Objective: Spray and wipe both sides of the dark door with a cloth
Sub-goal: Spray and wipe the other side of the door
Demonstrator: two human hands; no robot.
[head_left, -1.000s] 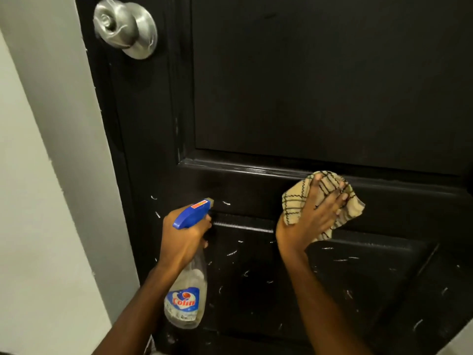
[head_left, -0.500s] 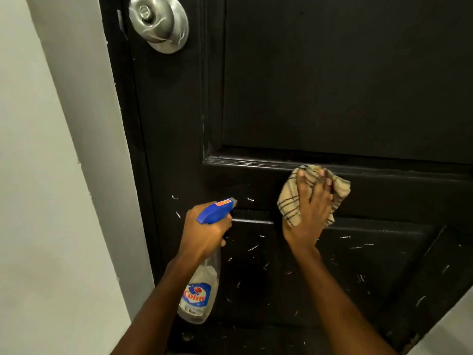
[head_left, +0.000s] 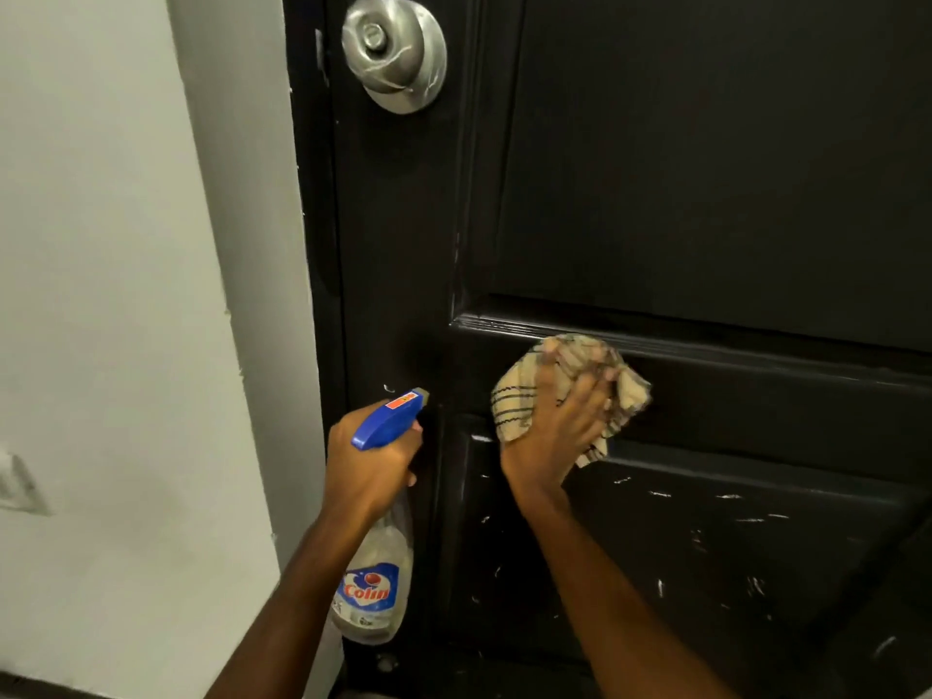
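Note:
The dark panelled door (head_left: 706, 169) fills the right of the view. My right hand (head_left: 560, 426) presses a crumpled beige checked cloth (head_left: 524, 391) against the door's middle rail, fingers spread over it. My left hand (head_left: 368, 461) grips the neck of a clear spray bottle (head_left: 373, 592) with a blue trigger head (head_left: 388, 421), nozzle pointing at the door's left stile. White flecks and scratches dot the lower panel (head_left: 706, 537).
A silver round doorknob (head_left: 393, 47) sits at the top of the door's left stile. A pale wall (head_left: 111, 295) runs along the left, with a white fitting (head_left: 20, 481) at its edge.
The view has shifted left, so the door and knob sit further right. My right hand has slid the cloth slightly left along the rail. My left hand keeps its hold on the bottle.

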